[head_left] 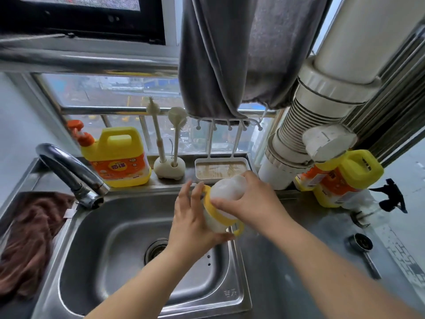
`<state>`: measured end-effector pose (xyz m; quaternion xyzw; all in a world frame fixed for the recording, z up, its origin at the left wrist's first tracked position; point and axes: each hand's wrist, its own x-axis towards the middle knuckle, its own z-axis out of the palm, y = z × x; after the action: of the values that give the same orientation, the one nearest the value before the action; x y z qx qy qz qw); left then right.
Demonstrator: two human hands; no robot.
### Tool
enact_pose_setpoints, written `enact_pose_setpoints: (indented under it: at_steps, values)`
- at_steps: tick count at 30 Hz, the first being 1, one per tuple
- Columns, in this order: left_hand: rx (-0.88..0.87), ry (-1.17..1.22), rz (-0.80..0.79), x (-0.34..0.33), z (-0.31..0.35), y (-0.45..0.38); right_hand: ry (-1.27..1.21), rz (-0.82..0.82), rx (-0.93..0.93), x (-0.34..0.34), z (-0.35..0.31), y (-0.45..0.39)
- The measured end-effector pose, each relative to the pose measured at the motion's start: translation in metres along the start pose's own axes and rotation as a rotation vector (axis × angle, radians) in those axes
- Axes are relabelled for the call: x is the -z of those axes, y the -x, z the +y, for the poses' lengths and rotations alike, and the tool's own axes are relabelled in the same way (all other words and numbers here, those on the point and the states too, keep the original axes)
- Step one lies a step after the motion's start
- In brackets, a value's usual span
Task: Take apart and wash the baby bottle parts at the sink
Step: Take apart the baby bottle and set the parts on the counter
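Nearest, both forearms reach in over the steel sink, which looks dry, so drips and loose parts would likely fall into the basin, not onto the desk. The baby bottle is held above the sink's right rim, tilted. The left hand cups the bottle's lower body, thumb underneath and fingers loosely spread against the yellow handle ring, seemingly to steady it. The right hand wraps over the frosted cap, probably placed to pull or twist it off. Farther back, bottle brushes stand in a holder beside a yellow detergent jug, within reach for washing; the faucet is not running.
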<state>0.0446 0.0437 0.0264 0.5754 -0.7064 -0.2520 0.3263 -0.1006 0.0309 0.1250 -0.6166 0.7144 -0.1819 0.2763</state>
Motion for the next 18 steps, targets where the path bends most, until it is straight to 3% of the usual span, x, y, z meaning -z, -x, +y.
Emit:
enact_pose_setpoints:
  at_steps: [9, 14, 18]
  values:
    - [0.022, 0.062, -0.155, 0.003, 0.002, 0.006, 0.074, -0.094, 0.07, 0.004, 0.008, 0.022]
    - [-0.078, -0.054, -0.296, 0.01, -0.002, 0.002, 0.072, -0.204, 0.151, 0.012, 0.026, 0.027]
    - [-0.15, -0.125, -0.277, 0.011, -0.007, 0.001, 0.094, -0.232, 0.179, 0.019, 0.037, 0.024]
